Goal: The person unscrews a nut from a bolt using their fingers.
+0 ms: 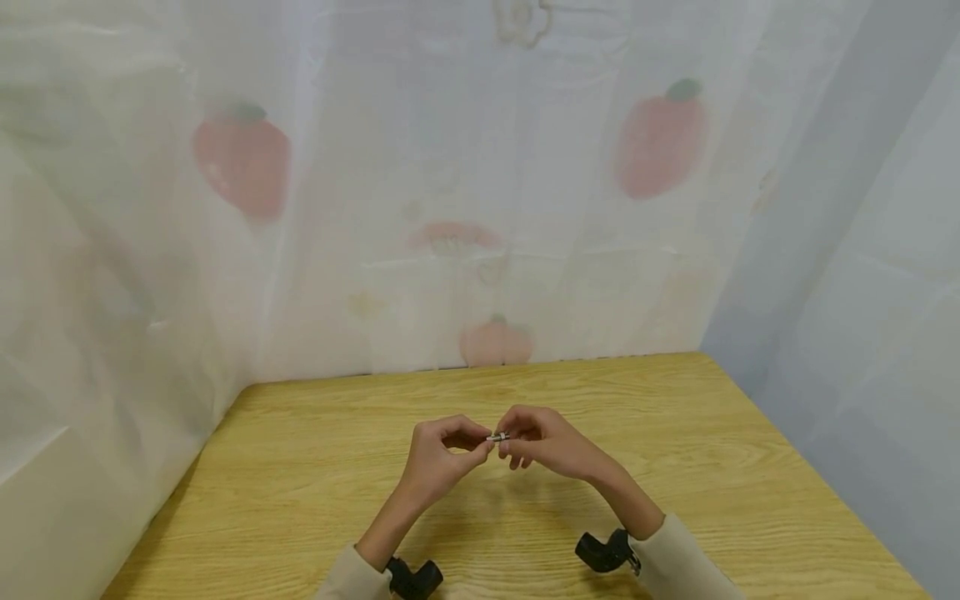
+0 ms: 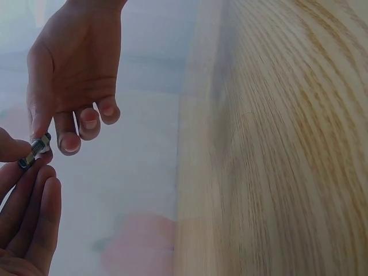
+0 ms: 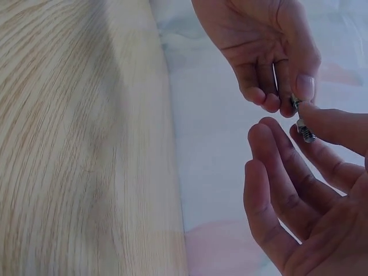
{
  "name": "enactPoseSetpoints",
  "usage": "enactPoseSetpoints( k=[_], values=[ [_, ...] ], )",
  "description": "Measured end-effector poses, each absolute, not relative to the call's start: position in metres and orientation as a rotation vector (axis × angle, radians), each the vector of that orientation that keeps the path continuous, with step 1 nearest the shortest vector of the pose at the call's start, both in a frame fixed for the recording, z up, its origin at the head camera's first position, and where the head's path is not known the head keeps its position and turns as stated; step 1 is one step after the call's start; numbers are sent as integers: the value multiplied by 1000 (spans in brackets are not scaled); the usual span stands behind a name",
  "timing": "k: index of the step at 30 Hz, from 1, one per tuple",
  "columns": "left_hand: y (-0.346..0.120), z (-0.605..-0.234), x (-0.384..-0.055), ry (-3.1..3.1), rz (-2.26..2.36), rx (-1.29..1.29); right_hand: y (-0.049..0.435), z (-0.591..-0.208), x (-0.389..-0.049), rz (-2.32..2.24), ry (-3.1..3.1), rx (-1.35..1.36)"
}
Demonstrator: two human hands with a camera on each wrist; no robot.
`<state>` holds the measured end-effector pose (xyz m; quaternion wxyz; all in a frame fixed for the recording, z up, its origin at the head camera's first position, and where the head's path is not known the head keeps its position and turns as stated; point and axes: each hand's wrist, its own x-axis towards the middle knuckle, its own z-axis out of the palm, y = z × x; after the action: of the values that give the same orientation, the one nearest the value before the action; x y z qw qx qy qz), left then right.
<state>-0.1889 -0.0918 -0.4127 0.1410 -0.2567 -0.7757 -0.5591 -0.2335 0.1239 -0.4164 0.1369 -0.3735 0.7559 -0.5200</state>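
A small metal bolt with a nut on its thread [image 1: 498,437] is held between both hands, above the table. My left hand [image 1: 442,457] pinches one end of it between thumb and fingertips. At the other end, my right hand [image 1: 551,442] pinches around the nut with thumb and index finger. The thread and nut of the bolt [image 2: 38,147] show between the fingertips in the left wrist view. From the right wrist, the bolt's threaded end [image 3: 306,134] points toward the right palm, and the fingertips cover part of the rest. The right hand's other fingers are loosely bent, apart from the bolt.
Below the hands lies a wood-grain table [image 1: 315,467]. Pale curtains with a fruit print [image 1: 420,167] stand along its back and sides. A black wrist device [image 1: 415,578] is on the left forearm, and another black device [image 1: 603,551] on the right.
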Motion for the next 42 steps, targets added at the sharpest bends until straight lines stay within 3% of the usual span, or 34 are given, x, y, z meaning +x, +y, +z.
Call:
enactPoseSetpoints(
  k=[15, 31, 42],
  values=[
    [-93, -411, -187, -2243, -1607, -727, 123, -414, -234, -1454, 2199, -982],
    [-94, -411, -189, -2263, -1608, -738, 124, -415, -233, -1519, 2194, -1061],
    [-98, -438, -206, -2218, -1609, -779, 123, -412, -232, -1461, 2220, -987]
  ],
)
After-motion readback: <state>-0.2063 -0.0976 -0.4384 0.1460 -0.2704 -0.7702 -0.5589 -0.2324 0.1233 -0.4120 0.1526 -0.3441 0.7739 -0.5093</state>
